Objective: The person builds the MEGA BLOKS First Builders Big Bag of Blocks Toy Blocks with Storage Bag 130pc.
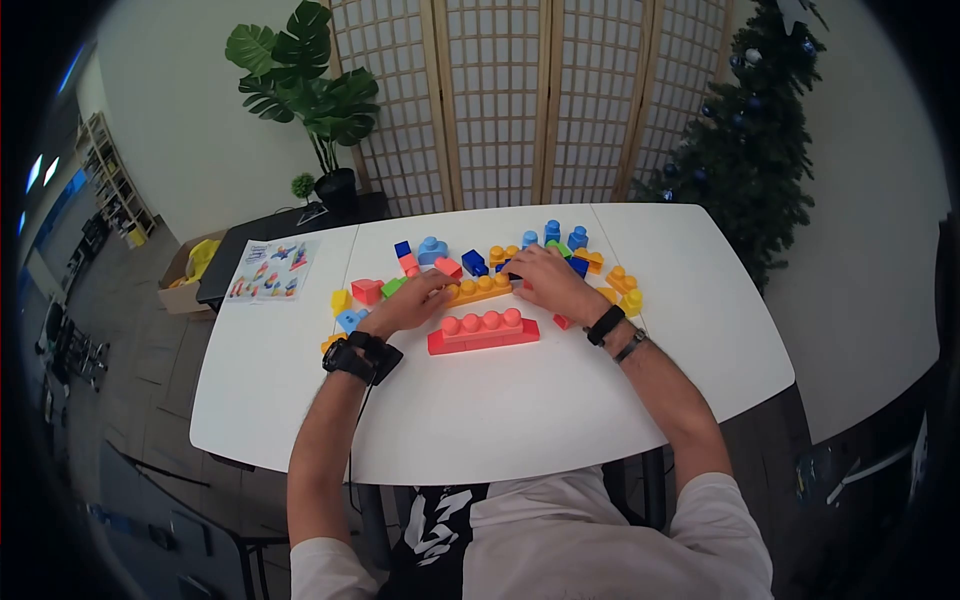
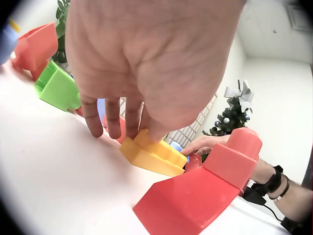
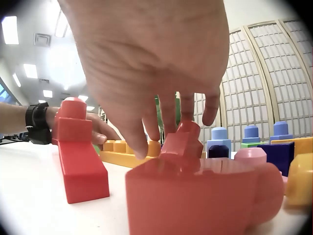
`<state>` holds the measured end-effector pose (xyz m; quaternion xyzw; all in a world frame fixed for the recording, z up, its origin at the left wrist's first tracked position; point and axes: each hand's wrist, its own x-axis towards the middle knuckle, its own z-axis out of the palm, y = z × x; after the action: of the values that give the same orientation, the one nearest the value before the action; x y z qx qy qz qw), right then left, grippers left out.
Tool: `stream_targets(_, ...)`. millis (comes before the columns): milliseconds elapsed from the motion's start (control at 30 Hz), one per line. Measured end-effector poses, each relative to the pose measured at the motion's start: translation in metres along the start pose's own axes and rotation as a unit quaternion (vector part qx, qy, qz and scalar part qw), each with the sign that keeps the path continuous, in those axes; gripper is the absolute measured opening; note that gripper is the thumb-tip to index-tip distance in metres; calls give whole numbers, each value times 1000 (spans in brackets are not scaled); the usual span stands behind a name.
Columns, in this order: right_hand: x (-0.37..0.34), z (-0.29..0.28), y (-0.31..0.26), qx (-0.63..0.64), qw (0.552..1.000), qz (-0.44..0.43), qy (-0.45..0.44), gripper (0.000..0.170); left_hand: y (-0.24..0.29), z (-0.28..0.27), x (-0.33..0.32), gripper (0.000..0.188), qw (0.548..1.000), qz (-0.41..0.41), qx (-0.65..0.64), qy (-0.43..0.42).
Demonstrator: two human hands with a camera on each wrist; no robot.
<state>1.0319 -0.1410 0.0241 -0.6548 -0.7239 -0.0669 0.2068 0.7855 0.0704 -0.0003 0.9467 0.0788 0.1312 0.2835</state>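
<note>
At the table's middle lies a yellow row of studded blocks (image 1: 480,290). My left hand (image 1: 410,303) pinches its left end, thumb (image 2: 156,129) against the near side. Over the right end, my right hand (image 1: 550,282) reaches down, thumb in front of the yellow row (image 3: 124,157) and fingers behind. A small red block (image 3: 182,142) overlaps those fingertips in the right wrist view. Nearer the body, a red row with several round studs (image 1: 483,335) stands apart from both hands. Another red block (image 3: 190,196) sits under the right wrist.
Loose blocks lie in an arc behind the hands, among them a dark blue block (image 1: 474,263), a light blue block (image 1: 432,250) and a yellow block (image 1: 630,302). A printed sheet (image 1: 270,270) lies at the left of the white table (image 1: 480,430).
</note>
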Motion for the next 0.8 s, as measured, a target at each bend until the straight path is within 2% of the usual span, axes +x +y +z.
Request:
stream_targets(67, 2, 0, 1, 4, 1000, 16, -5, 32, 2, -3, -2, 35, 1000, -2, 12, -12)
stream_targets(167, -2, -1, -3, -16, 1000, -7, 9, 33, 4, -4, -7, 35, 999, 2, 18, -30)
stream_targets(233, -4, -1, -6, -14, 999, 5, -29, 34, 6, -3, -10, 35, 999, 7, 12, -34)
stream_targets(367, -3, 6, 1, -3, 999, 11, -34, 34, 14, -1, -14, 36, 999, -32, -34, -12)
stream_targets(433, -2, 0, 1, 37, 999, -2, 26, 32, 13, -2, -13, 37, 998, -51, -39, -7)
stream_targets(467, 1, -7, 3, 36, 999, -3, 26, 32, 9, -2, -13, 36, 997, -59, -56, 12)
stream_targets(567, 15, -33, 24, 23, 994, 47, 98, 25, 11, -14, -17, 35, 996, -54, -58, 38)
stream_targets(633, 19, -45, 42, 13, 993, 65, 102, 23, 19, -27, -21, 34, 998, -35, -43, 43)
stream_targets(700, 14, -61, 55, -20, 990, 82, 116, 21, 25, -36, -25, 29, 995, -37, -32, 84)
stream_targets(800, -3, -72, 82, -60, 984, 127, 109, 21, 27, -49, -32, 27, 995, -47, -23, 80)
